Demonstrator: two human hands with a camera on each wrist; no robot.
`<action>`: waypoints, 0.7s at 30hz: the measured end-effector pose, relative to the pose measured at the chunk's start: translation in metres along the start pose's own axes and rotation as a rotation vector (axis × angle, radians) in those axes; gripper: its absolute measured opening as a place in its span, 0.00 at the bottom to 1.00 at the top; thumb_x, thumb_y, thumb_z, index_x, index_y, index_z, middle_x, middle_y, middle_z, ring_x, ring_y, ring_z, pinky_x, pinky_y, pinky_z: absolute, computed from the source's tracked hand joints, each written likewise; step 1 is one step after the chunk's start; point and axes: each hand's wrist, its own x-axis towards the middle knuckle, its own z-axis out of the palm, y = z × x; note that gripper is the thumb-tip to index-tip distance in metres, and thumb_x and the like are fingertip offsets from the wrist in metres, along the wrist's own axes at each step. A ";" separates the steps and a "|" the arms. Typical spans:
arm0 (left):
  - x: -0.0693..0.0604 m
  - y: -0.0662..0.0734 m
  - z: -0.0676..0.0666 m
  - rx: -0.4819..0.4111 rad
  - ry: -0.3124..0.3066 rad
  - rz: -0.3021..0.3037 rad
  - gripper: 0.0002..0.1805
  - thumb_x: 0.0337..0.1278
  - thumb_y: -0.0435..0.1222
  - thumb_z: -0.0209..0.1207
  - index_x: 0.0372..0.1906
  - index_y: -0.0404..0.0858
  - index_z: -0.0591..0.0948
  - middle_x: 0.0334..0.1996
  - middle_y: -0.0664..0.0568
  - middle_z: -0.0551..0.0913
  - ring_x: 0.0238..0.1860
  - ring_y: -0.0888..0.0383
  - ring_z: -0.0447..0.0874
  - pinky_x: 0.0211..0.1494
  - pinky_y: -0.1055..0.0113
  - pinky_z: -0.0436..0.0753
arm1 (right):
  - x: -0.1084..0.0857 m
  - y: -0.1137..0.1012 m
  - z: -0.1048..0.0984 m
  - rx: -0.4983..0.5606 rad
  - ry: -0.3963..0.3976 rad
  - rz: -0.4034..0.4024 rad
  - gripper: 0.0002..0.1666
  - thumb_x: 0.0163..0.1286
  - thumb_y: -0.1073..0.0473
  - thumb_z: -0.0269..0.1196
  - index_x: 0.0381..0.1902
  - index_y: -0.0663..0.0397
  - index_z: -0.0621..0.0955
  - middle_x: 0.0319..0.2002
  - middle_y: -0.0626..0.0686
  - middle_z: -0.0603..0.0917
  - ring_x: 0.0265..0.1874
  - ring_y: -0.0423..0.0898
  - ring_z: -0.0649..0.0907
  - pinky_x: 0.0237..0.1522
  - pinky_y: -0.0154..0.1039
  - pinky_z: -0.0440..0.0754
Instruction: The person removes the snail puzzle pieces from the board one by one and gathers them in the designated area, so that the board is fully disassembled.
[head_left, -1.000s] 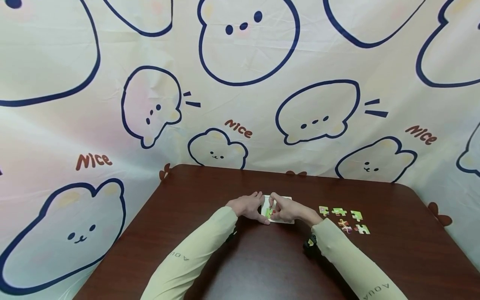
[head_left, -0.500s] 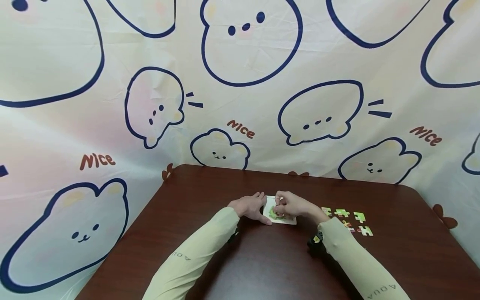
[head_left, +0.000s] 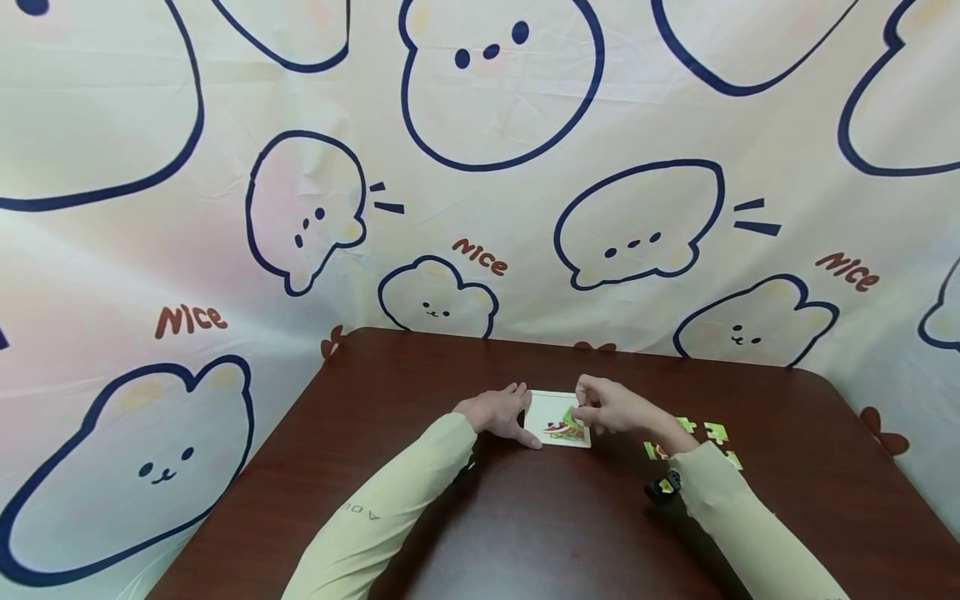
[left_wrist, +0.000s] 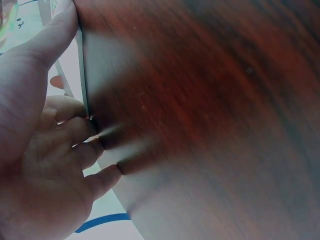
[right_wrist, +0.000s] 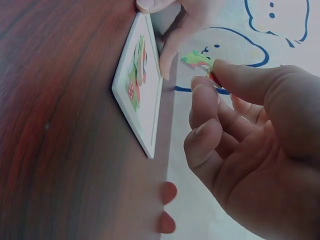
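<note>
A small white puzzle tray (head_left: 542, 406) lies on the table with joined, colourful puzzle pieces (head_left: 561, 431) in its near right part. My left hand (head_left: 498, 412) steadies the tray's left side, thumb and fingers stretched along its edge. In the left wrist view, the left hand (left_wrist: 55, 155) has its fingertips down on the tabletop. Over the tray's right edge, my right hand (head_left: 615, 407) pinches a green puzzle piece (right_wrist: 197, 60) between thumb and index finger. In the right wrist view, that piece is tilted and apart from the tray (right_wrist: 150, 122).
Several loose puzzle pieces (head_left: 716, 432) lie to the right of the tray, partly hidden by my right forearm. The dark brown wooden table (head_left: 510, 517) ends at a cloth backdrop (head_left: 525, 217) printed with cartoon bears.
My right hand has moved right across the tray, from its left part to its right edge, uncovering the pieces inside. My left hand has stayed at the tray's left edge.
</note>
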 end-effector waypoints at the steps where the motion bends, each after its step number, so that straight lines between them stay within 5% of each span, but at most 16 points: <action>1: 0.000 0.000 0.000 0.003 0.000 0.000 0.58 0.49 0.69 0.60 0.79 0.46 0.52 0.80 0.51 0.47 0.80 0.56 0.43 0.79 0.56 0.56 | -0.004 0.000 -0.001 -0.004 0.005 0.003 0.12 0.71 0.54 0.62 0.36 0.52 0.70 0.25 0.57 0.82 0.19 0.47 0.79 0.19 0.38 0.75; 13: 0.000 0.000 0.001 -0.012 -0.001 0.005 0.57 0.49 0.68 0.61 0.79 0.46 0.52 0.80 0.51 0.47 0.80 0.56 0.43 0.79 0.56 0.55 | -0.049 0.011 -0.015 -0.036 0.052 -0.009 0.14 0.70 0.52 0.63 0.37 0.51 0.70 0.28 0.50 0.81 0.22 0.47 0.79 0.25 0.39 0.80; 21: 0.001 -0.001 0.002 0.013 0.002 0.011 0.57 0.50 0.69 0.59 0.79 0.46 0.51 0.80 0.51 0.47 0.80 0.56 0.43 0.79 0.57 0.55 | -0.076 0.024 -0.022 -0.073 0.055 -0.039 0.12 0.72 0.52 0.61 0.36 0.49 0.70 0.26 0.54 0.81 0.19 0.46 0.78 0.19 0.36 0.76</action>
